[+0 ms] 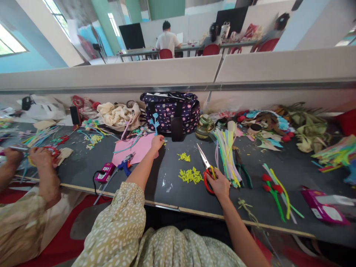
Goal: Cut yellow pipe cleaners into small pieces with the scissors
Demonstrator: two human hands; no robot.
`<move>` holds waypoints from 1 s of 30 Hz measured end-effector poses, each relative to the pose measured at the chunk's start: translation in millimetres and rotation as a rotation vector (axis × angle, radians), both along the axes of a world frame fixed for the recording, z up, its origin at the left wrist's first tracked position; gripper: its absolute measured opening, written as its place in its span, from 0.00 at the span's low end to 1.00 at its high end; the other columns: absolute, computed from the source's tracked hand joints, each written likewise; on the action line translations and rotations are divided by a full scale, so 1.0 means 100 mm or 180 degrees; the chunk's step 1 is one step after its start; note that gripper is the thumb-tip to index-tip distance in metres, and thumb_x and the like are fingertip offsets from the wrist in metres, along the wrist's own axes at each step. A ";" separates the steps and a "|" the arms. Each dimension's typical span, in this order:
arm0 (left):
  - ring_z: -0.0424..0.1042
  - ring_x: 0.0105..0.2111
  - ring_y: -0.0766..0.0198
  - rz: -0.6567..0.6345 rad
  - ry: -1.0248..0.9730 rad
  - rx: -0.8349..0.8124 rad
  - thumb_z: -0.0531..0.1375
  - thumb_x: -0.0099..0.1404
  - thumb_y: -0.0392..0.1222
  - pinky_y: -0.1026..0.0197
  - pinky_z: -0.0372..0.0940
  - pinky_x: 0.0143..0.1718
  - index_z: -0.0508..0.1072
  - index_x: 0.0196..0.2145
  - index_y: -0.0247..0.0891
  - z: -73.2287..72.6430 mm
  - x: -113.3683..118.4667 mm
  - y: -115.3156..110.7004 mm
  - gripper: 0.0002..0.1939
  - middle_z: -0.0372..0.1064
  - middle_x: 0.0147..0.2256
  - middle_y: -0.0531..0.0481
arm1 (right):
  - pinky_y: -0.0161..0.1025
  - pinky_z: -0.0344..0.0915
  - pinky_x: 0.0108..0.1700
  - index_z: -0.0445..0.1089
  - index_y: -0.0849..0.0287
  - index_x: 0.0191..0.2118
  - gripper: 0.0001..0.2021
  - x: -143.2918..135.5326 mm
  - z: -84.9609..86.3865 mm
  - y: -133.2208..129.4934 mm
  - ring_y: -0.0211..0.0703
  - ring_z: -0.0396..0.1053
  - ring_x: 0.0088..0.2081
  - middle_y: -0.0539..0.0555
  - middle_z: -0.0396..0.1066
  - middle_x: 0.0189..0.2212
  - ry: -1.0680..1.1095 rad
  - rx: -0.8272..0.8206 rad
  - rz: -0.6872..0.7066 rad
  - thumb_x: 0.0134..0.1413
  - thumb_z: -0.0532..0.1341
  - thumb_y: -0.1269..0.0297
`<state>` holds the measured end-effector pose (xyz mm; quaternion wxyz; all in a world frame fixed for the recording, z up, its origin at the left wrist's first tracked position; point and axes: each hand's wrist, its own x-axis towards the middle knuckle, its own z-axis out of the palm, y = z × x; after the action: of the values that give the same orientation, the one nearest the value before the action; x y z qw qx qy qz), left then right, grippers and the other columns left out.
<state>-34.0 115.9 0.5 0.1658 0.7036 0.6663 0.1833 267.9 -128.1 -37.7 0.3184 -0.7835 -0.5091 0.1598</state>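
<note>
One blue sprig (155,123) rises upright from the pinching left hand (157,142); scissors (206,162) grasped by the right hand (220,184) point forward-left.

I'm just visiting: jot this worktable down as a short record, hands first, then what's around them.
Left hand: holds a blue sprig-like piece
Right hand: grips scissors by the handles
Between hands: two clusters of yellow-green snippets
Right of scissors: bundle of pastel strips
Behind: dark patterned bag
Far left: another person's hands
</note>
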 end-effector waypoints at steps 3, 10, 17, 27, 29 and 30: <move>0.71 0.37 0.61 -0.0062 0.0151 -0.0014 0.60 0.58 0.33 0.62 0.61 0.40 0.77 0.34 0.37 -0.02 0.06 -0.01 0.07 0.75 0.37 0.45 | 0.36 0.58 0.33 0.73 0.55 0.40 0.27 0.00 -0.04 0.01 0.45 0.71 0.32 0.53 0.75 0.30 -0.0118 0.0025 -0.0022 0.45 0.56 0.37; 0.71 0.37 0.60 -0.0167 0.0281 0.0057 0.58 0.59 0.33 0.61 0.61 0.39 0.77 0.35 0.36 0.01 -0.03 -0.03 0.08 0.75 0.37 0.44 | 0.36 0.59 0.34 0.73 0.55 0.42 0.27 0.02 -0.08 0.01 0.45 0.70 0.33 0.53 0.75 0.30 -0.0114 0.0066 0.0031 0.45 0.56 0.39; 0.70 0.37 0.61 -0.0586 0.0371 0.0062 0.56 0.59 0.31 0.62 0.60 0.40 0.77 0.31 0.37 -0.01 -0.03 -0.15 0.09 0.74 0.37 0.45 | 0.37 0.59 0.34 0.73 0.55 0.42 0.28 0.02 -0.10 0.02 0.46 0.70 0.34 0.53 0.74 0.29 -0.0268 -0.0058 -0.0044 0.44 0.56 0.37; 0.69 0.34 0.62 -0.0722 0.0258 0.0125 0.57 0.58 0.32 0.62 0.61 0.38 0.77 0.34 0.36 0.02 -0.06 -0.14 0.09 0.74 0.34 0.47 | 0.37 0.60 0.35 0.73 0.55 0.43 0.28 0.02 -0.11 0.01 0.46 0.71 0.34 0.54 0.75 0.31 -0.0258 -0.0026 -0.0054 0.45 0.56 0.37; 0.70 0.35 0.62 -0.0920 0.0185 0.0165 0.57 0.59 0.33 0.62 0.61 0.39 0.77 0.34 0.36 0.00 -0.01 -0.19 0.08 0.73 0.34 0.46 | 0.38 0.61 0.35 0.73 0.55 0.43 0.29 0.02 -0.12 0.02 0.47 0.71 0.35 0.55 0.76 0.33 -0.0235 0.0009 -0.0074 0.44 0.56 0.37; 0.70 0.36 0.62 -0.1048 0.0177 0.0179 0.57 0.59 0.33 0.62 0.62 0.40 0.77 0.33 0.37 -0.03 0.02 -0.22 0.08 0.73 0.35 0.46 | 0.38 0.61 0.36 0.73 0.55 0.43 0.29 0.02 -0.12 0.02 0.47 0.71 0.35 0.55 0.76 0.33 -0.0226 0.0012 -0.0085 0.44 0.56 0.37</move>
<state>-31.5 93.7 -2.1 0.1553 0.8124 0.5409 0.1527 269.8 -126.4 -50.0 0.3037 -0.7948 -0.5099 0.1267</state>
